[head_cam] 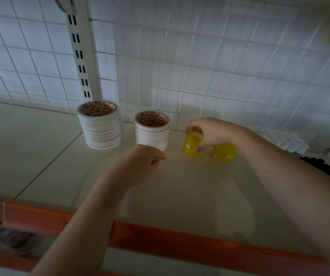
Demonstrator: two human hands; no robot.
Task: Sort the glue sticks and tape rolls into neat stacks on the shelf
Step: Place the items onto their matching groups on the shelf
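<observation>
Two white tape stacks stand near the back of the shelf [40,156]: the taller left stack [101,126] by the slotted upright [81,52], the shorter right stack [152,132] just beside it, apart. Both look tidy, so that part seems done. To their right stand two yellow tape stacks; the right hand [210,133] holds the near yellow stack [192,145] from above, thumb down its front and fingers curled over the top rim, while the far yellow stack [224,153] stands touching or almost touching it, partly hidden by the wrist. The left hand [143,163] hovers in front of the right white stack, fingers loosely curled, holding nothing. No glue sticks can be made out clearly; blurred white and dark items [309,156] lie at the far right. Likely the yellow stacks are being straightened. Open shelf lies ahead of the stacks, bounded by the orange front edge [180,240] and the wire grid [219,66] behind.
</observation>
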